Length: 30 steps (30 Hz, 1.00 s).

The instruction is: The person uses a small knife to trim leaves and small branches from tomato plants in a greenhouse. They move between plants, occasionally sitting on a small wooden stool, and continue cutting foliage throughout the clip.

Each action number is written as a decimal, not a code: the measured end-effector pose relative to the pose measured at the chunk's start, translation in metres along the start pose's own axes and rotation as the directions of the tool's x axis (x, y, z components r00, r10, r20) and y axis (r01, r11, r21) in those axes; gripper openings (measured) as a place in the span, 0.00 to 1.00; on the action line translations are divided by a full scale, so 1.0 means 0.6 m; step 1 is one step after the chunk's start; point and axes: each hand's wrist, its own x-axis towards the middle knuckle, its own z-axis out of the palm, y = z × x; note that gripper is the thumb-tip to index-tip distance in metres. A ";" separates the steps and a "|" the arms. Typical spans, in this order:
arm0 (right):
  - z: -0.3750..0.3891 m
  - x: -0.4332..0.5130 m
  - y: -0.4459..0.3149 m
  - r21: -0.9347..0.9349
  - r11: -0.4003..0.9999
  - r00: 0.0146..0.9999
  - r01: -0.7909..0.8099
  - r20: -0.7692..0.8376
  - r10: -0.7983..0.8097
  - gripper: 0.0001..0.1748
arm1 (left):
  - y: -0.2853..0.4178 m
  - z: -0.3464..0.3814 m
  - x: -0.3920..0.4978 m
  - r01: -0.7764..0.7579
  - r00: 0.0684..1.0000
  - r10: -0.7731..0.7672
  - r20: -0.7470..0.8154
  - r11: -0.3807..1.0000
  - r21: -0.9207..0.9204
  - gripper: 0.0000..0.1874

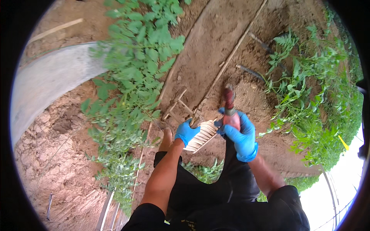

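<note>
My left hand (187, 132), in a blue glove, grips a brown wooden part of a small stool. The stool's pale ribbed seat (202, 136) shows between my two hands, and a wooden leg frame (177, 105) sticks out beyond the left one. My right hand (241, 134), also gloved in blue, is closed around a hand tool (231, 111) with a red, wrapped handle. That tool points away from me; its far end is blurred, so its exact kind cannot be told.
Leafy green plants (136, 69) grow along the left, more plants (306, 95) on the right. A thin pole (231, 55) lies along the bare soil path. A black hose (250, 70) comes out near the right-hand plants. Pale sheeting (57, 69) curves across the far left.
</note>
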 end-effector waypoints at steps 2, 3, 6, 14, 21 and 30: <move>-0.035 0.043 0.010 0.011 1.000 0.997 0.028 -0.067 -0.027 0.30 | -0.019 0.021 0.010 0.055 0.998 -0.056 0.041 0.998 0.037 0.33; -0.053 0.063 0.015 -0.005 0.999 0.995 0.045 -0.091 -0.046 0.31 | -0.031 0.031 0.017 0.075 0.996 -0.078 0.053 0.996 0.055 0.33; -0.088 0.102 0.035 0.075 0.996 0.994 0.039 -0.102 -0.031 0.26 | -0.075 0.064 0.039 0.094 0.995 -0.097 0.024 0.992 0.087 0.33; -0.058 0.166 0.030 -0.074 0.996 0.997 -0.052 -0.053 0.048 0.35 | -0.158 0.154 0.085 0.198 0.942 -0.160 0.296 0.975 -0.104 0.38; 0.045 0.215 -0.008 -0.325 0.920 0.970 0.217 -0.038 -0.242 0.54 | -0.145 0.142 0.109 -0.061 0.901 -0.064 0.429 0.960 0.272 0.49; 0.183 0.251 0.052 -0.147 0.725 0.703 0.673 0.432 -0.565 0.46 | -0.188 0.153 0.137 -0.319 0.902 0.173 0.397 0.884 0.342 0.29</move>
